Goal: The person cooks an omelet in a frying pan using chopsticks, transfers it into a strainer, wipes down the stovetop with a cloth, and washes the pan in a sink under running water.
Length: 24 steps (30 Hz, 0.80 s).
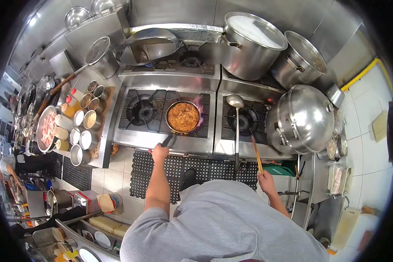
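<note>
A frying pan [167, 123] full of reddish-brown food [183, 117] sits over a lit burner on the stove, with flame showing along its right side. My left hand [160, 153] is wrapped round the pan's black handle [168, 140]. In my right hand [266, 181] is a pair of long chopsticks [257, 156], their tips pointing up toward the right-hand burner. Between my hands a ladle [236, 102] lies lengthwise over the right stove, apart from both hands.
Two large stockpots [254, 48] and a wok [147, 47] stand at the back. A big domed steel lid [303, 118] is at right. Several metal cups [79, 155], bottles and a bowl of raw meat [47, 129] crowd the left counter. Another person [14, 168] is far left.
</note>
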Each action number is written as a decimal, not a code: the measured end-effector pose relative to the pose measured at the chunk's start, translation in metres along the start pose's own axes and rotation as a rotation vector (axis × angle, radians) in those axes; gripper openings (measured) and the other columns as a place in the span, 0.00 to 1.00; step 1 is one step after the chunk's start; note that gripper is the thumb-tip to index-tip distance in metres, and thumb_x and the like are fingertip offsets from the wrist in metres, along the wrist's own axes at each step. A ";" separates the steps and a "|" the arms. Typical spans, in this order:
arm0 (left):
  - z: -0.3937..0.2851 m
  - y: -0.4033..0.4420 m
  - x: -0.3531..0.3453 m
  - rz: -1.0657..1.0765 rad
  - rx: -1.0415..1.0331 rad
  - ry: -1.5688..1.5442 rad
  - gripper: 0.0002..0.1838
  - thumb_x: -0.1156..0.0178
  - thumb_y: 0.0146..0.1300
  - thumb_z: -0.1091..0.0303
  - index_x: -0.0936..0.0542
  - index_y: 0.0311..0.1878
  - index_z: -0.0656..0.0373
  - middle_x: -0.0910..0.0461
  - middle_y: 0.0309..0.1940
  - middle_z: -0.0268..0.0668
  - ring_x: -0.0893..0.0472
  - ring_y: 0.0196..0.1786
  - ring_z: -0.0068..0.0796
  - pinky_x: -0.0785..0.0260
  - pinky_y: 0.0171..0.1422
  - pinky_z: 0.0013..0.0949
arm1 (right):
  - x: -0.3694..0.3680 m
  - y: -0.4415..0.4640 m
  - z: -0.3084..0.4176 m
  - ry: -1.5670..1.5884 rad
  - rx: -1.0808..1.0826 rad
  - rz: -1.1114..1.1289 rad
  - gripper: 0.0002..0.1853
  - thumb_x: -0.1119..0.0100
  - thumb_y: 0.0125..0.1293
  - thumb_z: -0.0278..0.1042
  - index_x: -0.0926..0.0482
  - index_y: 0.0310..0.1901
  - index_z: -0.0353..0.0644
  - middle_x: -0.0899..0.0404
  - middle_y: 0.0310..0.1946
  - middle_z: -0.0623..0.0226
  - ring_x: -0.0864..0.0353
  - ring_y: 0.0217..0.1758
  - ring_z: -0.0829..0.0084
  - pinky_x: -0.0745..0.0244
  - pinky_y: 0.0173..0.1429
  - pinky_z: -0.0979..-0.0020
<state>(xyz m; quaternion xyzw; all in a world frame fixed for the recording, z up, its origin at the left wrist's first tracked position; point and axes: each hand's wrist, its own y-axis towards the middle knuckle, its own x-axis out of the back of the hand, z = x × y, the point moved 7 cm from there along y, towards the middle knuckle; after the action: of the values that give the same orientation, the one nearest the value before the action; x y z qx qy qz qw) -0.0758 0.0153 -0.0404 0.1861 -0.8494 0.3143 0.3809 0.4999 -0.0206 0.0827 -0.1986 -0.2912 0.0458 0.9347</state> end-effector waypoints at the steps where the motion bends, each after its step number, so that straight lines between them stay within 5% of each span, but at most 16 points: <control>1: -0.008 -0.006 0.015 -0.031 0.059 -0.010 0.26 0.42 0.53 0.58 0.21 0.50 0.68 0.18 0.45 0.60 0.17 0.50 0.57 0.26 0.57 0.48 | 0.001 0.001 0.002 0.022 -0.001 -0.014 0.11 0.45 0.69 0.36 0.30 0.29 0.42 0.33 0.19 0.77 0.35 0.20 0.82 0.38 0.24 0.74; 5: -0.062 -0.033 -0.094 0.164 -0.076 0.064 0.26 0.41 0.52 0.57 0.21 0.51 0.66 0.19 0.47 0.60 0.19 0.52 0.59 0.29 0.61 0.50 | 0.000 0.009 -0.006 -0.024 -0.002 -0.027 0.13 0.44 0.67 0.39 0.28 0.31 0.38 0.29 0.21 0.67 0.28 0.26 0.73 0.33 0.32 0.67; 9: -0.017 -0.018 -0.039 0.037 -0.022 -0.030 0.27 0.40 0.49 0.59 0.21 0.49 0.69 0.19 0.46 0.61 0.18 0.51 0.55 0.28 0.59 0.49 | -0.001 0.003 0.000 -0.155 0.033 0.026 0.14 0.43 0.67 0.40 0.26 0.33 0.35 0.26 0.23 0.60 0.25 0.30 0.67 0.31 0.37 0.63; 12: -0.005 -0.015 0.000 -0.086 0.054 0.027 0.24 0.41 0.49 0.60 0.19 0.45 0.68 0.18 0.43 0.59 0.17 0.50 0.53 0.27 0.57 0.48 | -0.003 0.005 -0.012 -0.049 0.064 -0.006 0.12 0.44 0.68 0.37 0.30 0.28 0.43 0.31 0.18 0.76 0.34 0.20 0.81 0.37 0.25 0.74; 14: 0.011 0.011 -0.088 0.045 -0.042 0.219 0.24 0.42 0.51 0.59 0.19 0.48 0.67 0.18 0.45 0.61 0.18 0.52 0.56 0.28 0.60 0.49 | -0.008 0.010 -0.029 -0.015 0.064 -0.017 0.13 0.44 0.68 0.37 0.30 0.28 0.43 0.32 0.18 0.76 0.33 0.19 0.81 0.37 0.24 0.74; 16: -0.038 -0.031 -0.103 0.114 -0.050 0.099 0.24 0.43 0.51 0.58 0.19 0.46 0.69 0.19 0.47 0.61 0.20 0.55 0.58 0.29 0.62 0.48 | -0.013 0.014 -0.030 -0.017 0.061 0.005 0.12 0.44 0.69 0.37 0.30 0.28 0.43 0.32 0.18 0.76 0.34 0.19 0.81 0.38 0.23 0.75; 19: -0.053 -0.056 -0.073 0.335 -0.011 -0.046 0.24 0.38 0.49 0.60 0.21 0.43 0.73 0.16 0.31 0.57 0.15 0.34 0.51 0.23 0.44 0.43 | -0.012 0.005 -0.002 -0.140 0.069 0.040 0.11 0.45 0.69 0.36 0.30 0.29 0.43 0.31 0.18 0.77 0.34 0.19 0.82 0.39 0.23 0.75; 20: -0.040 -0.050 -0.071 0.270 0.079 -0.263 0.19 0.38 0.50 0.65 0.21 0.39 0.73 0.18 0.21 0.49 0.18 0.21 0.40 0.25 0.31 0.38 | -0.011 0.009 0.005 -0.087 0.057 0.039 0.11 0.45 0.69 0.36 0.30 0.29 0.43 0.31 0.18 0.77 0.34 0.19 0.82 0.39 0.23 0.75; 23: -0.043 -0.027 -0.074 0.252 0.137 -0.447 0.14 0.41 0.52 0.68 0.21 0.35 0.73 0.20 0.18 0.46 0.20 0.18 0.32 0.28 0.25 0.34 | -0.020 0.004 0.002 0.020 0.004 0.044 0.11 0.46 0.69 0.36 0.30 0.29 0.43 0.31 0.18 0.77 0.34 0.20 0.82 0.39 0.24 0.75; 24: -0.049 -0.027 -0.084 0.309 0.181 -0.524 0.15 0.42 0.52 0.67 0.21 0.34 0.73 0.19 0.21 0.50 0.19 0.19 0.39 0.26 0.29 0.38 | -0.023 0.006 0.001 0.014 0.003 0.045 0.11 0.46 0.69 0.36 0.30 0.29 0.43 0.32 0.18 0.77 0.34 0.20 0.82 0.39 0.24 0.75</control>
<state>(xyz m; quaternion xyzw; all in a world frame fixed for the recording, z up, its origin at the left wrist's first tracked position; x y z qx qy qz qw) 0.0193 0.0348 -0.0688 0.1623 -0.9055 0.3842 0.0788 0.4808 -0.0192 0.0685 -0.2040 -0.2803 0.0657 0.9357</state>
